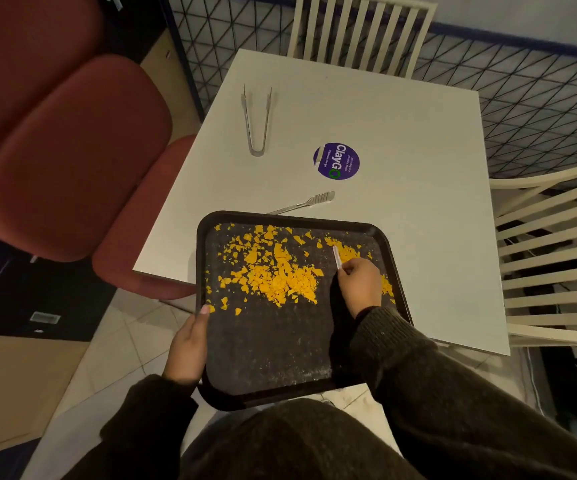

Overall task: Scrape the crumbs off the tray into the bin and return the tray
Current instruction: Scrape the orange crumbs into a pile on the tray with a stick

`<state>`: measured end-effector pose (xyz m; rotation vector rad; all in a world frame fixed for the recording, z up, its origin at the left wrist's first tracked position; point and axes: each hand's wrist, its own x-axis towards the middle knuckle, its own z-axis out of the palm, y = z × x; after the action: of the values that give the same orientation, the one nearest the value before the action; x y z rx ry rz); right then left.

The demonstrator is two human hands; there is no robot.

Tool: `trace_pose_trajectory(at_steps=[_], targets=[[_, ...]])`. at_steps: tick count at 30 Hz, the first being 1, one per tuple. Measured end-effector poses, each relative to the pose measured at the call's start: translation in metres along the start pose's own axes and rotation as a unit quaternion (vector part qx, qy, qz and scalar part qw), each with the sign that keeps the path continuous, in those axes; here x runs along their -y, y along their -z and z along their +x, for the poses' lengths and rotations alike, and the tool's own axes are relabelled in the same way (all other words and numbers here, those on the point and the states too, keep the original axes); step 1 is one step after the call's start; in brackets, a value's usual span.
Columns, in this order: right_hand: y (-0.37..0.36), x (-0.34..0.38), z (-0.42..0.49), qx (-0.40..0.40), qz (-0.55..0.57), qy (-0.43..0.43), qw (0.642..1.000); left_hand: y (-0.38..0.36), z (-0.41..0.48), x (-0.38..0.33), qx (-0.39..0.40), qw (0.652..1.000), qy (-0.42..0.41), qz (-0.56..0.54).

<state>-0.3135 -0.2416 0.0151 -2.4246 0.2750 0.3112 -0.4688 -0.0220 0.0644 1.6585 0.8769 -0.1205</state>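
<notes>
On the white table (pixel 401 133), the dark tray (pixel 269 355) is held at lower centre, overhanging the edge, its left rim gripped by the left hand (pixel 188 344). Orange crumbs (pixel 280 278) are spread over its far half, and a thin scraper (pixel 336 257) is pinched in the right hand (pixel 359 285); no bin is seen, so dumping and return are judged not yet done. "ClayGo" is read on the purple sticker (pixel 336 161) at mid-frame.

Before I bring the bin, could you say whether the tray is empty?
Not empty: orange crumbs lie scattered across the far half of the tray.
</notes>
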Motion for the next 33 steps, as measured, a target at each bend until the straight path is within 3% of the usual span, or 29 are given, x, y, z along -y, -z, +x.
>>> trace_pose_trajectory(at_steps=[13,24,28,33], targets=[[-0.018,0.023,-0.007,0.051,0.005,0.077,0.996,0.001,0.002,0.0,0.001,1.0,-0.003,-0.011],[0.0,0.006,0.016,-0.025,-0.009,-0.009,1.0,0.001,0.007,0.0,-0.014,1.0,0.013,-0.015],[0.004,-0.001,-0.019,0.035,-0.012,0.077,0.996,0.001,0.009,-0.004,-0.015,1.0,0.007,0.005],[0.005,-0.025,-0.058,0.12,-0.066,0.245,0.96,0.002,0.013,-0.001,-0.019,1.0,-0.003,0.022]])
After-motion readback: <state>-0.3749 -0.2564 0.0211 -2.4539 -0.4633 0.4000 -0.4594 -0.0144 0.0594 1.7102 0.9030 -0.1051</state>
